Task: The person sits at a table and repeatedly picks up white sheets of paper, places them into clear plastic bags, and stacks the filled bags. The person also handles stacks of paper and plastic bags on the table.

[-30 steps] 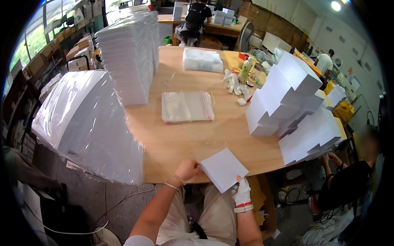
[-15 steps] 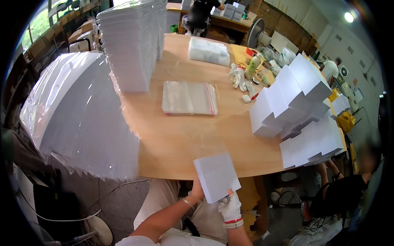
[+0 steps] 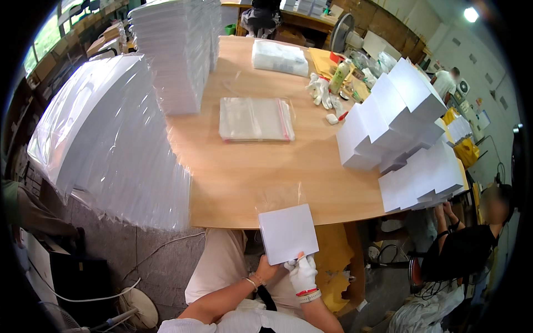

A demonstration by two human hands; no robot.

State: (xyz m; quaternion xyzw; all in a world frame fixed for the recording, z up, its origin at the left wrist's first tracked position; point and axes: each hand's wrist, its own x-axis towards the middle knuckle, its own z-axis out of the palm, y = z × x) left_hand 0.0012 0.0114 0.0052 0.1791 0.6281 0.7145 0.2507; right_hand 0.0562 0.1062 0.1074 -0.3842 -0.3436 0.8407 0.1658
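A square white block of paper [image 3: 288, 234] is held at the table's near edge, tilted with its broad face up. A clear plastic bag [image 3: 280, 195] sticks out past its far edge onto the table. My right hand [image 3: 302, 273], in a white glove with bare thumb tip, grips the block's near edge, thumb on top. My bare left hand [image 3: 266, 270] is closed at the near left corner; its fingertips are hidden beneath. Farther up the table lies a pile of flat clear bags [image 3: 255, 119] with a pink-red edge strip.
Tall stacks of plastic-wrapped white paper [image 3: 172, 61] and a slanted row of wrapped packs [image 3: 122, 150] stand left. White paper blocks [image 3: 388, 122] are piled right. Behind them lie white gloves [image 3: 319, 89], a bottle [image 3: 338, 76] and a wrapped bundle [image 3: 279, 57]. A person [image 3: 458, 244] sits right.
The block has turned so its broad face shows more squarely. My left hand has shifted from its left side down to the near left corner. The view has tilted lower.
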